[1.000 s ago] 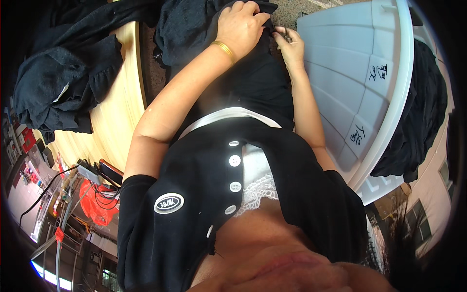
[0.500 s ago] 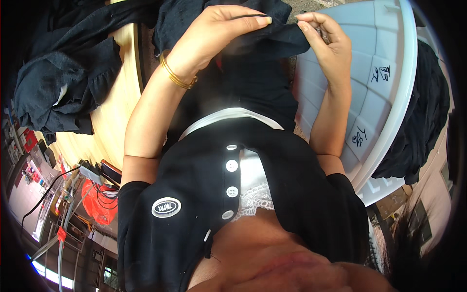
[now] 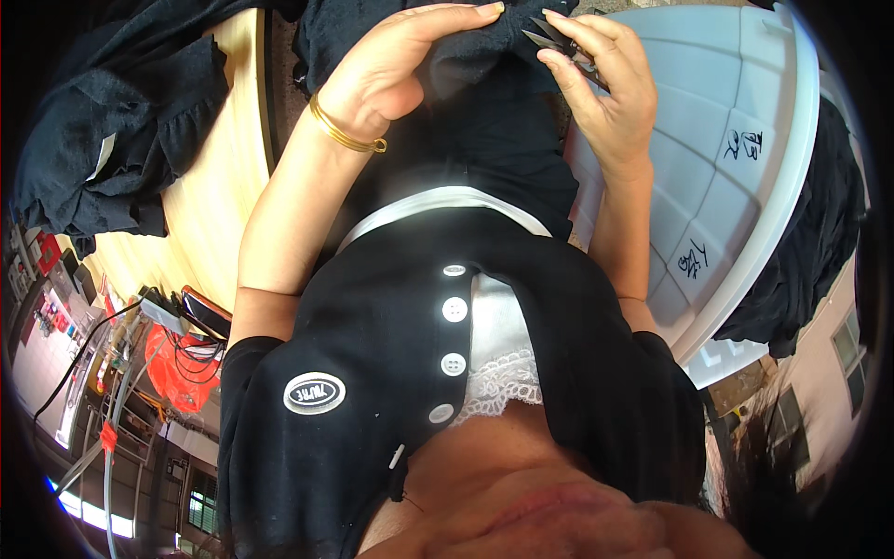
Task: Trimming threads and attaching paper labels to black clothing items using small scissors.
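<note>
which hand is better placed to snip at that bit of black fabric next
Right, probably. The right hand already holds the small thread snips, tips right at the black garment edge. The left hand is busy gripping and lifting that fabric.

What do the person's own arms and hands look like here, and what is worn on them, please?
Both forearms are bare up to short black sleeves at the upper arms. The left hand has a thin gold bangle at its wrist. The right hand shows no jewellery or glove.
</note>
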`<state>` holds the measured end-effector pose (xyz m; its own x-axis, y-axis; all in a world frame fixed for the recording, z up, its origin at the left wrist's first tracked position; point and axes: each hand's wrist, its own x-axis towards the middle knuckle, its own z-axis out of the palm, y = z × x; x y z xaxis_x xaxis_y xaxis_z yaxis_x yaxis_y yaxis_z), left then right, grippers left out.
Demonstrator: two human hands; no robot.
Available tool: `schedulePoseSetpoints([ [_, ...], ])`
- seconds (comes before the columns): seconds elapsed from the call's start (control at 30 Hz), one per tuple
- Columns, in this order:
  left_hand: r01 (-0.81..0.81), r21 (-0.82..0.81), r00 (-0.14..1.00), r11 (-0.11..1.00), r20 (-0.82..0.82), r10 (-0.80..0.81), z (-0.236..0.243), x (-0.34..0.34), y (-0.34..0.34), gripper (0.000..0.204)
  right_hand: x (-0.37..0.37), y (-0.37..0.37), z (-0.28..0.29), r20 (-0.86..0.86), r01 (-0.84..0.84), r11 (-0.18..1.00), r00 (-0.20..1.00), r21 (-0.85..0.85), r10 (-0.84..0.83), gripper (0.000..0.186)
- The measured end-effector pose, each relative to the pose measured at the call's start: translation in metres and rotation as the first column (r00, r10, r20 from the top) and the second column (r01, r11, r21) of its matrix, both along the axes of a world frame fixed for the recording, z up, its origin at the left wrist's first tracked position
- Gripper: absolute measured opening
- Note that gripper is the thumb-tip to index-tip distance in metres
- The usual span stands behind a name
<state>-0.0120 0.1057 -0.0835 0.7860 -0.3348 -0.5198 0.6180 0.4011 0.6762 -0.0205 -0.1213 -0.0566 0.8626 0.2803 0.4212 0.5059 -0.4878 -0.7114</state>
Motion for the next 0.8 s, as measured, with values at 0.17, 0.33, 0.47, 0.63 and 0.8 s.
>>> schedulePoseSetpoints([
  [0.17,0.006,0.022,1.000,1.000,-0.021,-0.006,0.002,-0.002,0.001,0.023,0.000,0.000,-0.003,0.028,-0.009,1.000,1.000,-0.018,0.009,0.036],
  [0.33,0.001,0.052,1.000,0.999,-0.030,0.001,0.004,-0.003,-0.001,0.022,0.000,0.000,-0.001,0.053,-0.002,0.997,0.999,-0.073,0.006,0.037],
  [0.47,-0.006,0.075,1.000,0.997,-0.029,0.008,0.008,-0.002,-0.003,0.022,0.004,0.001,-0.003,0.193,-0.016,0.997,0.981,-0.080,0.031,0.034],
  [0.63,-0.008,0.069,0.992,0.998,-0.123,0.016,0.012,-0.001,-0.004,0.021,0.004,-0.001,-0.005,0.330,0.035,0.986,0.944,-0.164,0.022,0.017],
  [0.8,-0.002,-0.066,0.995,0.998,0.096,0.008,0.016,-0.002,-0.012,0.021,0.000,-0.001,-0.004,0.089,0.053,0.995,0.994,0.080,-0.060,0.023],
])
